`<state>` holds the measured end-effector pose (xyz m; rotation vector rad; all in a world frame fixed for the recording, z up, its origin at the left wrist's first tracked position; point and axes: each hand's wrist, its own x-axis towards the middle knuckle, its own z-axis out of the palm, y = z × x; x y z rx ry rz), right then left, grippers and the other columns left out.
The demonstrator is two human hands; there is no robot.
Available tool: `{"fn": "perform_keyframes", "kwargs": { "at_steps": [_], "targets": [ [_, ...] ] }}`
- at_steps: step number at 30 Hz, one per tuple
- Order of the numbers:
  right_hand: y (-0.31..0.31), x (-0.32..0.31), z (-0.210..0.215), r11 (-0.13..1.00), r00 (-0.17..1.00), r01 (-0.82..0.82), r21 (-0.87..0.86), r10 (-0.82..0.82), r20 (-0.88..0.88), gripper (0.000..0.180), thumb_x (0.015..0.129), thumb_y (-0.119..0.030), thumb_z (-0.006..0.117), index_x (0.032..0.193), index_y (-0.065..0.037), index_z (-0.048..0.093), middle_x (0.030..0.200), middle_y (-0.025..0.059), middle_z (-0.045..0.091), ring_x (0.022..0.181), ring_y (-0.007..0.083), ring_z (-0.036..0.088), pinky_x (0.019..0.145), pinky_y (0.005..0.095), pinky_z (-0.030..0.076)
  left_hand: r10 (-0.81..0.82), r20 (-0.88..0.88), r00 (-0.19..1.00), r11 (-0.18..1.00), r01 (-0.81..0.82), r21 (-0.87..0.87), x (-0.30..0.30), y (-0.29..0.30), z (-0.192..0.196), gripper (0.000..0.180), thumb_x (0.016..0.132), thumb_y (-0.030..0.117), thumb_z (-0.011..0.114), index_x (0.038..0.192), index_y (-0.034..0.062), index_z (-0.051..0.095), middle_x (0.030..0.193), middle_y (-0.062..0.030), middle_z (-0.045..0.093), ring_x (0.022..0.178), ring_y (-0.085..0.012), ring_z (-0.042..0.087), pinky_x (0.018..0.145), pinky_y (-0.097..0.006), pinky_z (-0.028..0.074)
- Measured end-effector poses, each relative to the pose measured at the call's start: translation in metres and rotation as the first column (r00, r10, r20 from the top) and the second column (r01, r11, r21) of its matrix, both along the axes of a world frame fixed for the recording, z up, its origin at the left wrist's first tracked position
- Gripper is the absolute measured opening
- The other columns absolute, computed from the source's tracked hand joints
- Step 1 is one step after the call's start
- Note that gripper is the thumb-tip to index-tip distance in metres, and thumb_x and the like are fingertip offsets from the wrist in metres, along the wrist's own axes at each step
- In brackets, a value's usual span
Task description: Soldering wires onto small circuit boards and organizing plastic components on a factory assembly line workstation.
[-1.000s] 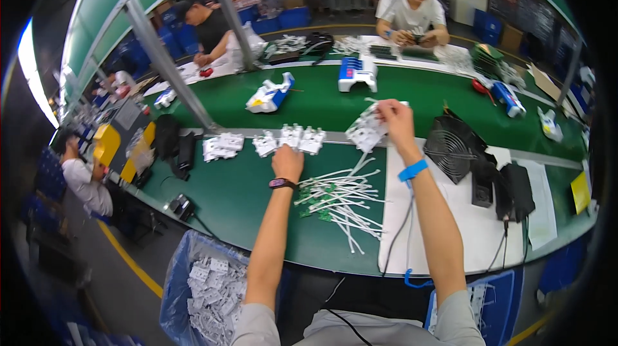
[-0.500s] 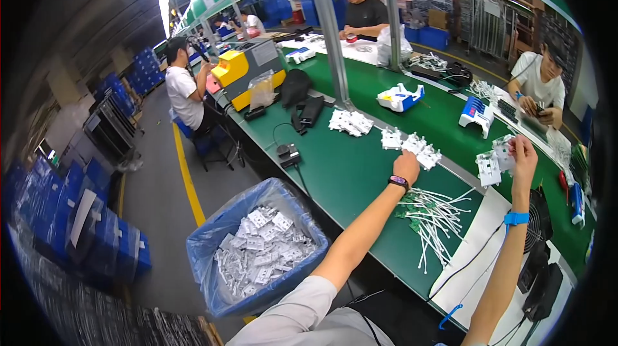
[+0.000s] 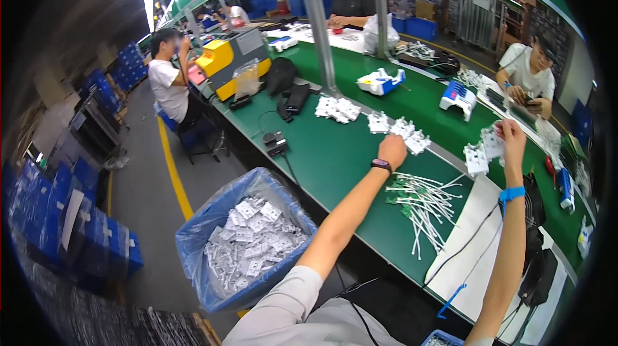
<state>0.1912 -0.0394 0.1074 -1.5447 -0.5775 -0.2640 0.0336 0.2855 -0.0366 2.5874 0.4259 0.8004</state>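
My left hand [image 3: 392,150] is at the near edge of a row of white plastic housings [image 3: 402,128] on the green bench. Its fingers are curled, and their tips are mostly hidden behind the hand. Farther right, my right hand [image 3: 512,138] pinches white plastic housings [image 3: 477,158], held up over the bench's right side. Another small group of white housings [image 3: 337,109] lies to the left of the row. Nearer to me rests a bundle of white cables [image 3: 425,203] with green circuit boards [image 3: 403,204] at their ends.
A blue bin [image 3: 187,252] lined with clear plastic, full of white parts, stands left of the bench. Metal posts [image 3: 317,30] rise beyond the bench's middle. Blue-and-white devices [image 3: 458,100] sit on the green belt. Co-workers sit across and at the left. Black cords cross a white sheet [image 3: 458,269].
The whole view has shifted slightly, so things appear farther left and higher. Both hands stay nearly where they were beside the white housings. A blue container edge now shows at the bottom.
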Motion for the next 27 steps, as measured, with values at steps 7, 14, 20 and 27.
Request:
{"fn": "perform_keyframes", "kwargs": {
  "at_steps": [7,14,20,27],
  "targets": [
    [0.014,0.101,-0.062,0.978,0.982,0.186,-0.097,-0.188,-0.009,0.029,0.097,-0.023,0.065,0.08,-0.001,0.071,0.07,0.004,0.068,0.061,0.0092,0.059,0.058,0.0256,0.047,-0.122,0.139,0.983,0.982,0.1,0.158,-0.002,0.011,-0.011,0.015,0.087,0.015,0.058,0.081,0.002,0.063,0.089,-0.0187,0.063,0.089,-0.0374,0.06,0.078,-0.051,0.048],
    [-0.024,0.162,-0.126,0.782,0.82,0.52,-0.344,-0.57,-0.056,0.032,0.093,-0.028,0.067,0.087,0.002,0.072,0.08,0.018,0.073,0.076,0.0323,0.072,0.07,0.0409,0.054,-0.144,0.116,0.983,0.98,0.125,0.155,0.009,-0.012,-0.007,0.015,0.09,0.016,0.058,0.091,0.0006,0.062,0.094,-0.0172,0.061,0.092,-0.0357,0.057,0.081,-0.048,0.045],
    [0.021,0.094,-0.12,0.483,0.809,0.526,-0.699,-0.537,0.237,0.062,0.091,-0.053,0.062,0.123,0.001,0.057,0.105,0.029,0.069,0.097,0.0468,0.066,0.085,0.054,0.053,-0.082,0.069,0.994,0.99,0.073,0.12,-0.008,0.011,-0.002,0.015,0.09,0.014,0.057,0.09,0.0002,0.062,0.096,-0.0185,0.063,0.091,-0.0382,0.058,0.079,-0.049,0.045],
    [0.02,0.073,-0.117,0.121,0.744,0.565,-0.816,-0.503,0.441,0.086,0.086,-0.048,0.072,0.147,-0.003,0.032,0.102,0.0229,0.07,0.094,0.0401,0.069,0.076,0.0531,0.055,-0.005,0.108,0.994,0.996,-0.005,0.093,-0.002,0.001,0.002,0.015,0.082,0.017,0.067,0.083,0.0037,0.059,0.092,-0.0141,0.057,0.093,-0.0334,0.054,0.078,-0.046,0.043]
  ]
}}
